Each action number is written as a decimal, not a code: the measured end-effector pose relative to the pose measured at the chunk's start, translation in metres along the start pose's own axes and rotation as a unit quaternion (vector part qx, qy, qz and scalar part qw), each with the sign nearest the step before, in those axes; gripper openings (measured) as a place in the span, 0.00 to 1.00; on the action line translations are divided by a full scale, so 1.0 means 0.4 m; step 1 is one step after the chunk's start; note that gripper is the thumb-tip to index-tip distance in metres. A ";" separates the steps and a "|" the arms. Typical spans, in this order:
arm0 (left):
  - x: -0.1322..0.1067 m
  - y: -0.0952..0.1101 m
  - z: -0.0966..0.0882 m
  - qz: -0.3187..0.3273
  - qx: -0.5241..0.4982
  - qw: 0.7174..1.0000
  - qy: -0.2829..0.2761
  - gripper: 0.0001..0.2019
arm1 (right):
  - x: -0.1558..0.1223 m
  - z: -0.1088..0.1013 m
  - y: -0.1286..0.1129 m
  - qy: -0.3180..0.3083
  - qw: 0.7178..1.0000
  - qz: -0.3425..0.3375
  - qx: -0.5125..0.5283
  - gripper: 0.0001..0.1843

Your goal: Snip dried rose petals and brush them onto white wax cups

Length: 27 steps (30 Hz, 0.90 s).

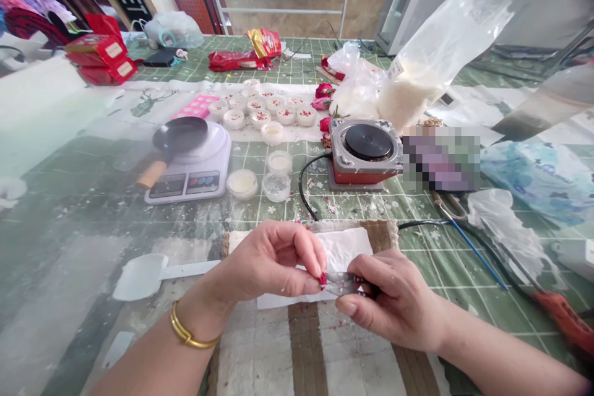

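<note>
My left hand (283, 260) pinches a small dark red dried petal (323, 280) between thumb and fingertips. Wrapped around the dark handles of small scissors (341, 283), my right hand (394, 294) holds their metal blades up against the petal. Both hands are over a white sheet of paper (348, 244), which lies on a striped cloth (306, 346). Tiny red bits are scattered on the paper and cloth. A white spatula (142, 276) rests behind my left wrist.
Beyond my hands, several small tubs (258, 117) of pale wax-like filling carry red bits. A hot plate (366, 145) stands right of them, beside dried roses (322, 103). A kitchen scale (211, 161) holds a small pan (180, 133). A bag of white granules (408, 96) stands behind.
</note>
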<state>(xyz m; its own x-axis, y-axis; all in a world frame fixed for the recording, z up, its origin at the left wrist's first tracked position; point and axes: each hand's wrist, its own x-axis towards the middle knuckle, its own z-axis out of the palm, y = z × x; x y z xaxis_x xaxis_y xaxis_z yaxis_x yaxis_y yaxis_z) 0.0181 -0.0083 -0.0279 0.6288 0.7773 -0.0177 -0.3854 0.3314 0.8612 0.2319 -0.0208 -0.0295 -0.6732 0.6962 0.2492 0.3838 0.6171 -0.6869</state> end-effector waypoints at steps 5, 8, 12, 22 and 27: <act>0.002 0.001 0.000 0.001 0.010 1.000 0.000 0.09 | 0.000 -0.001 0.001 -0.009 1.000 0.002 -0.009 0.17; 0.002 0.002 0.001 -0.002 0.010 1.000 0.000 0.09 | -0.002 -0.002 0.000 -0.005 1.000 -0.001 -0.015 0.18; 0.001 0.003 0.001 -0.002 0.013 1.000 0.002 0.08 | -0.003 -0.002 -0.001 -0.005 1.000 -0.003 -0.020 0.19; -0.002 0.003 0.002 0.003 0.013 1.000 0.001 0.08 | -0.001 0.003 0.004 0.002 1.000 -0.003 -0.011 0.18; -0.002 -0.001 0.003 -0.003 0.010 1.000 0.001 0.08 | -0.001 0.004 0.002 0.004 1.000 -0.002 -0.012 0.18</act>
<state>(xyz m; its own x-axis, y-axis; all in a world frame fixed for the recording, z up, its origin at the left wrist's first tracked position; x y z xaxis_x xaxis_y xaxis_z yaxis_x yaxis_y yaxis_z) 0.0187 -0.0096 -0.0276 0.6294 0.7767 -0.0248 -0.3680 0.3261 0.8708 0.2316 -0.0213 -0.0311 -0.6702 0.6964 0.2567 0.3964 0.6283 -0.6694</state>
